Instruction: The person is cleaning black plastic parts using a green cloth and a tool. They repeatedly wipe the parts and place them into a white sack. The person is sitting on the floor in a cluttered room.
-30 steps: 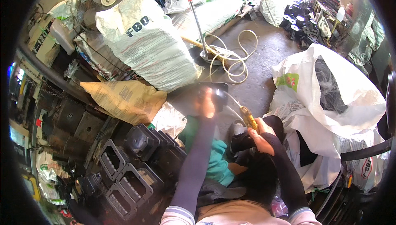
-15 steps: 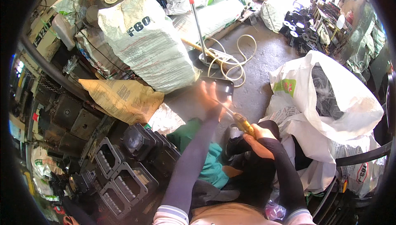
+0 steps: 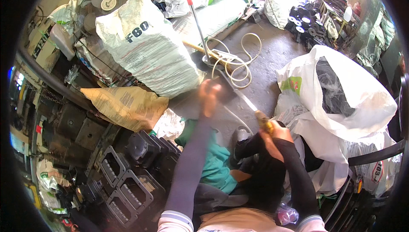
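Note:
My right hand [image 3: 275, 134] is wrapped round the yellow-brown handle of a long, thin-bladed hand tool [image 3: 265, 122], which looks like a file. Its pale metal blade points up and left, across a dark rectangular part [image 3: 226, 90]. At that part's left edge is my left hand [image 3: 208, 98], smeared by motion; its fingers appear closed on the part, whose details are blurred. A teal cloth [image 3: 215, 170] lies below, beside my left forearm. Similar black frame-shaped parts [image 3: 133, 191] are stacked at the lower left.
An open white sack [image 3: 294, 108] with dark material stands at right. Ahead are a tall white sack [image 3: 149, 49], a brown paper sack [image 3: 128, 106], a fan [image 3: 100, 8], a red-handled metal pole [image 3: 197, 23] and a looped pale cable [image 3: 251, 57] on the grey floor.
My left hand has shifted slightly left and down with the dark part, which is now more blurred. My right hand moved slightly right, and more of the tool's blade shows.

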Demonstrator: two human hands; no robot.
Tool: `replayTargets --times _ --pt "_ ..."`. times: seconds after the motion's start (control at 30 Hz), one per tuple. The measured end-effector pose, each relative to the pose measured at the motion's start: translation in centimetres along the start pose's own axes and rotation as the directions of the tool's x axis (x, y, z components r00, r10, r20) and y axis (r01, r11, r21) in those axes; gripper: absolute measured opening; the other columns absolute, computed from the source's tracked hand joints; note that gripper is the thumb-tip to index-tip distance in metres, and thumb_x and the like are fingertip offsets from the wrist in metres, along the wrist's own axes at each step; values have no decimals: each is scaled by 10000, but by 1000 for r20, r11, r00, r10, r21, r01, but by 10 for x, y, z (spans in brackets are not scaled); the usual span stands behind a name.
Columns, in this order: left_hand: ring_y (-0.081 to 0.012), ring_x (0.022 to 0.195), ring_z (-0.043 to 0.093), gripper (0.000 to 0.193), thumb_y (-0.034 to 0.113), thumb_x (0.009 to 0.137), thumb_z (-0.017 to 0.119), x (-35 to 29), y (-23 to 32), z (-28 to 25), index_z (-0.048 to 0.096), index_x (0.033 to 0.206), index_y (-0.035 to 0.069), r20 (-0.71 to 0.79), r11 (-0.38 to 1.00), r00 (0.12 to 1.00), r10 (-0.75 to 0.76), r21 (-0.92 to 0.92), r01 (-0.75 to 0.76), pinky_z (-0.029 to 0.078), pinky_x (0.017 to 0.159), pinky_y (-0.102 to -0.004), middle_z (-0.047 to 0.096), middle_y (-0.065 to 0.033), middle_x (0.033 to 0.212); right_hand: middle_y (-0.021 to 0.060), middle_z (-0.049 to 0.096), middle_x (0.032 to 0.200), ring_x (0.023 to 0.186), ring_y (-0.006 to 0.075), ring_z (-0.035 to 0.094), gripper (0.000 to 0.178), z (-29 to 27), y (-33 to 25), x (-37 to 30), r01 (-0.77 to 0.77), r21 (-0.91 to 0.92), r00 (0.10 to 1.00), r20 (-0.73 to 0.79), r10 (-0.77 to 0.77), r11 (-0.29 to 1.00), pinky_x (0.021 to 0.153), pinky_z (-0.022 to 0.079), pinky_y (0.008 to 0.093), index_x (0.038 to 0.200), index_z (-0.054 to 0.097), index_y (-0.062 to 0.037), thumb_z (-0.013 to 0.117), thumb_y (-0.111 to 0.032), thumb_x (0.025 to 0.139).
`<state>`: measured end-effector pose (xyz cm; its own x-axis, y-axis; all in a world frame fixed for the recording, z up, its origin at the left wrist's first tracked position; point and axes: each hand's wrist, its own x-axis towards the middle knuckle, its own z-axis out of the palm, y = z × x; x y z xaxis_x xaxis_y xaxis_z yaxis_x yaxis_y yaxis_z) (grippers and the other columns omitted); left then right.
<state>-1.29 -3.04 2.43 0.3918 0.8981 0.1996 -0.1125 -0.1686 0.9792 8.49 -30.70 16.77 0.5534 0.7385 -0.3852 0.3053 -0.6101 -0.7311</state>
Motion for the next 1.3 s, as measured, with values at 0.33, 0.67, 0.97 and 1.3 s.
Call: replayTargets --times 0.33,0.67,0.97,1.3 --pt "-256 936 635 522 486 922 472 12 -14 -53 609 1171 49 217 676 950 -226 -667 313 507 841 -393 653 -104 1048 111 651 707 605 184 655 355 17 -2 41 286 15 952 109 -285 958 561 513 315 1081 633 -21 625 -342 929" --pt "-275 966 639 547 496 940 449 25 -41 -76 600 1187 32 196 683 922 -333 -624 379 517 852 -409 650 -118 1070 177 695 819 736 300 696 439 30 13 60 162 -148 981 130 -143 976 659 546 408 1103 634 -32 614 -428 915" --pt "-249 914 647 500 446 900 560 16 -12 -63 623 1131 7 403 598 914 -46 -722 348 524 830 -388 666 -126 996 235 690 992 942 382 670 426 40 0 60 237 -140 971 8 -238 961 818 518 424 1128 628 -27 625 -396 915" --pt "-301 1138 588 588 440 961 428 14 -40 -85 533 1297 -31 339 484 922 186 -848 214 468 998 -428 603 -186 1248 187 670 804 735 258 667 373 31 35 41 52 9 998 18 -52 999 674 508 392 1018 606 -30 656 -379 897"
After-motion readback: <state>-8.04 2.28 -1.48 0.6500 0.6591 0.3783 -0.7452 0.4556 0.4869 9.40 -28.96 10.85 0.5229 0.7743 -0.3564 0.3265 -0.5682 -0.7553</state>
